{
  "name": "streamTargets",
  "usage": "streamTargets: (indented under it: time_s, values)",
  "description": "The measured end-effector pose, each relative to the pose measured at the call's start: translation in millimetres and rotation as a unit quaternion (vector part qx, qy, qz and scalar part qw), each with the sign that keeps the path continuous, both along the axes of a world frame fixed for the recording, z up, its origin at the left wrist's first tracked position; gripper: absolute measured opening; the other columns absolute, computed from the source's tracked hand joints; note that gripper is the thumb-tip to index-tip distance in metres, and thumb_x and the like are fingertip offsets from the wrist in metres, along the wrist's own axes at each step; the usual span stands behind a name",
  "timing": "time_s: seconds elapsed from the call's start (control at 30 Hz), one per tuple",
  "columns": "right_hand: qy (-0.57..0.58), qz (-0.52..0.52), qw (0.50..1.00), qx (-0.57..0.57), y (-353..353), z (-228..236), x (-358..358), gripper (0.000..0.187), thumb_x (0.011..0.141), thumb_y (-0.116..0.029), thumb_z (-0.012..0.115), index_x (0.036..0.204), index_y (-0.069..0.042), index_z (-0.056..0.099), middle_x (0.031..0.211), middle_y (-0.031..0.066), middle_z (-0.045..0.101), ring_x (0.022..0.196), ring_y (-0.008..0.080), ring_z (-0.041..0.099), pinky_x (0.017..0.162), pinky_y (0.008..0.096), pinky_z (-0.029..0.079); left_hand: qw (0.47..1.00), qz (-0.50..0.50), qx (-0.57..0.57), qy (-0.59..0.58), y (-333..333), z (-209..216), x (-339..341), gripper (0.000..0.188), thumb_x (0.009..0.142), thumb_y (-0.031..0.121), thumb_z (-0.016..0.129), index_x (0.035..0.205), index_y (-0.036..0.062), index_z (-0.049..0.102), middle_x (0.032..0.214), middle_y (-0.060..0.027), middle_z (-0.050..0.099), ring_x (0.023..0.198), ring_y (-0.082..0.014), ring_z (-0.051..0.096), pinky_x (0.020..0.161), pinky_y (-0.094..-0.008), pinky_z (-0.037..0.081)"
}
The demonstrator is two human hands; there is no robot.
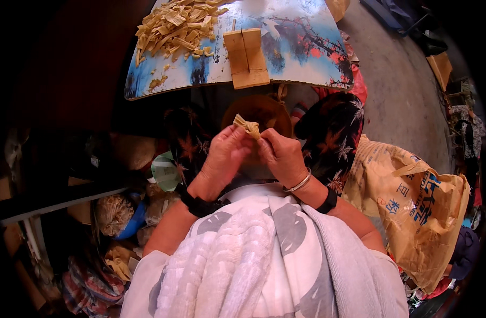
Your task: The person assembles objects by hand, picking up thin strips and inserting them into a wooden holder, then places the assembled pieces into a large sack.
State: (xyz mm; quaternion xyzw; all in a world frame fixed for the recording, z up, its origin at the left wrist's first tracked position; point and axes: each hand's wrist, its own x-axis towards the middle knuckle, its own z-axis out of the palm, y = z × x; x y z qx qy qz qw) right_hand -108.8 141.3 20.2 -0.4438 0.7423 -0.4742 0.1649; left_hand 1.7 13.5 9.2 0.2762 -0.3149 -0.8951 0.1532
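Observation:
Over my lap, both hands hold a pale yellow folded strip [246,126] with a frayed, fanned end; its exact material I cannot make out. My left hand [225,155] pinches it from the left, thumb and fingers closed near the fanned end. From the right, the thumb and forefinger of my right hand [283,158] grip its narrower, lower end. Beneath the strip, between my knees, sits a yellow-brown round basin [283,117], its contents mostly hidden in shadow. Straight ahead, a light wooden piece [246,47] with a dark line down its middle stands at the board's near edge.
A painted board [301,66] spans the far side of my lap. On its left lies a heap of similar pale yellow strips [176,26]. A large tan printed sack [412,206] slumps at my right. Bags and a blue container [131,222] crowd the left side.

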Motion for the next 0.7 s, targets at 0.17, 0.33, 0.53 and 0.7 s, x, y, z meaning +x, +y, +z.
streamTargets:
  time_s: [0.17, 0.33, 0.53, 0.7]
  values:
    - [0.068, 0.023, 0.997, -0.008, -5, 3, -5, 0.01, 0.089, -0.013, 0.062, 0.091, -0.004, 0.058, 0.083, 0.015, 0.064, 0.071, 0.0323, 0.065, 0.063, 0.0369, 0.051, 0.977, -0.006, -0.205, -0.051, 0, -1, -1, 0.026, 0.095, 0.016, 0.06, 0.117, 0.0006, 0.058, 0.102, -0.0043, 0.065, 0.089, -0.0135, 0.062, 0.083, -0.027, 0.05]
    - [-0.149, 0.01, 0.987, -0.059, -18, -8, -22, 0.017, 0.088, -0.015, 0.065, 0.096, -0.001, 0.06, 0.089, 0.012, 0.066, 0.077, 0.0252, 0.068, 0.07, 0.0311, 0.052, 0.975, -0.107, -0.189, -0.042, 0, 3, 1, 0.021, 0.095, 0.014, 0.06, 0.112, 0.0015, 0.061, 0.094, -0.0019, 0.065, 0.085, -0.0106, 0.061, 0.078, -0.0243, 0.05]
    - [-0.153, -0.011, 0.988, -0.024, -21, 4, -29, 0.018, 0.089, -0.018, 0.067, 0.093, -0.002, 0.059, 0.083, 0.0058, 0.066, 0.073, 0.0159, 0.065, 0.065, 0.0266, 0.05, 0.96, -0.094, -0.255, -0.07, 4, 4, 6, 0.017, 0.095, 0.017, 0.061, 0.106, 0.0032, 0.062, 0.087, -0.0001, 0.064, 0.073, -0.0063, 0.057, 0.067, -0.0204, 0.046]
    - [-0.402, 0.116, 0.908, 0.002, -20, 5, -36, 0.018, 0.085, -0.018, 0.071, 0.092, -0.006, 0.06, 0.078, -0.0013, 0.062, 0.068, 0.0057, 0.059, 0.06, 0.0212, 0.047, 0.963, -0.088, -0.246, -0.072, 3, 10, 1, 0.013, 0.096, 0.017, 0.061, 0.1, 0.0043, 0.062, 0.078, 0.0036, 0.058, 0.065, -0.0033, 0.05, 0.06, -0.0173, 0.041]
